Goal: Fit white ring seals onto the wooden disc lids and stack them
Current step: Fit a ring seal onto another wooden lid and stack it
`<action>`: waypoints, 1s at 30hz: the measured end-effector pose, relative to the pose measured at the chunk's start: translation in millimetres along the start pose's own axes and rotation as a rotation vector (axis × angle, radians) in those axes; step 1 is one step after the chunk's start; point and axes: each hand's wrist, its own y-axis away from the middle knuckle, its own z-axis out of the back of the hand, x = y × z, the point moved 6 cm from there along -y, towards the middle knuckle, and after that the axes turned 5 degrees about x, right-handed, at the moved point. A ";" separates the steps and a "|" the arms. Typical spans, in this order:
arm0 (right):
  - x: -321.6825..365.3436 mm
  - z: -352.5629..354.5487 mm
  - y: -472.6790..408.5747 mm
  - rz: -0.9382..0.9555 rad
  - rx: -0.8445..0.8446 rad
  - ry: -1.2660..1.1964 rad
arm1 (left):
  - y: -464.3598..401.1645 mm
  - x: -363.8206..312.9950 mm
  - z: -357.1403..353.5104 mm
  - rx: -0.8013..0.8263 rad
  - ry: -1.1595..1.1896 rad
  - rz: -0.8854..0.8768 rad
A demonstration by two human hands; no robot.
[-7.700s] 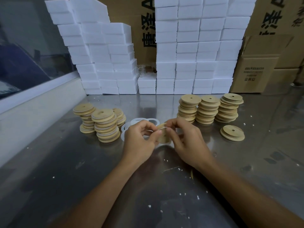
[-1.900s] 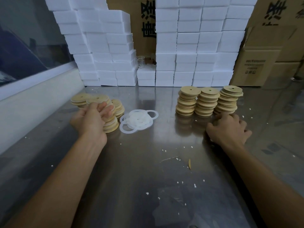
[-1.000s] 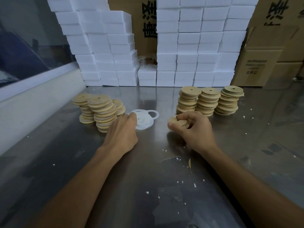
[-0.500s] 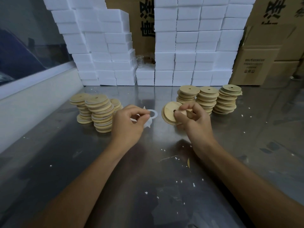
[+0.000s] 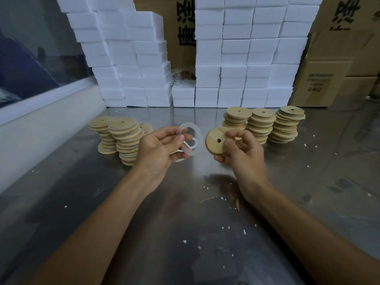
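Head view: we are working at a steel table speckled with white crumbs, with white foam blocks and cardboard boxes walling off its far edge. Our left hand is pinching a white ring seal between thumb and fingertips and holding it up off the table, while more loose rings are lying just behind and below it. Our right hand is gripping a wooden disc lid by its rim, tilted on edge, with the face and its small hole turned toward the ring. The two parts are near each other but not yet touching.

To fit this well, we judge that we should be squaring the ring to the disc first, seating one arc over the stepped edge, then working the fingers round so the rest stretches on evenly without twisting. The seal looks thin and floppy, so a light pinch seems wise.

The stacks on the left seem to be carrying seals already and should be taking this lid next; the stacks on the right look bare.
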 end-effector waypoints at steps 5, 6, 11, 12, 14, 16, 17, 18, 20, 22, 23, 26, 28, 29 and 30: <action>-3.7 -15.8 3.2 -0.071 0.193 -0.099 | 2.1 7.9 -0.5 -0.039 -0.110 0.021; -1.7 -18.9 5.1 -0.062 0.219 -0.082 | 2.6 9.3 -0.4 -0.054 -0.120 0.027; 0.9 -21.0 8.7 -0.018 0.208 0.032 | 2.8 14.6 -0.5 -0.107 -0.109 0.050; 0.8 -20.3 8.2 -0.004 0.192 0.056 | 2.8 15.5 -0.3 -0.117 -0.117 0.056; 0.7 -20.2 8.5 0.020 0.179 0.085 | 2.8 16.6 -0.4 -0.124 -0.154 0.060; 1.6 -20.0 8.5 0.041 0.174 0.103 | 2.8 17.1 -0.2 -0.125 -0.211 0.062; 2.0 -19.9 8.5 0.050 0.176 0.110 | 2.9 17.6 0.2 -0.127 -0.236 0.068; 2.2 -20.0 8.6 0.057 0.182 0.112 | 3.2 18.1 0.8 -0.128 -0.255 0.076; 2.7 -21.4 9.4 0.064 0.202 0.100 | 3.7 19.1 0.8 -0.124 -0.266 0.090; 2.1 -23.8 10.2 0.053 0.227 0.074 | 4.0 19.7 -1.1 -0.112 -0.245 0.095; 1.5 -24.6 10.5 0.044 0.237 0.065 | 4.1 20.0 -2.1 -0.109 -0.231 0.095; 0.0 -25.4 10.1 0.036 0.254 0.078 | 4.7 19.5 -3.1 -0.115 -0.202 0.082; -1.4 -22.8 8.7 0.063 0.234 0.147 | 4.9 18.9 -2.6 -0.128 -0.213 0.059; -1.9 -20.8 7.8 0.088 0.211 0.199 | 5.3 18.4 -2.4 -0.138 -0.228 0.046; -1.7 -18.3 6.7 0.119 0.183 0.259 | 5.6 17.6 -2.6 -0.146 -0.248 0.030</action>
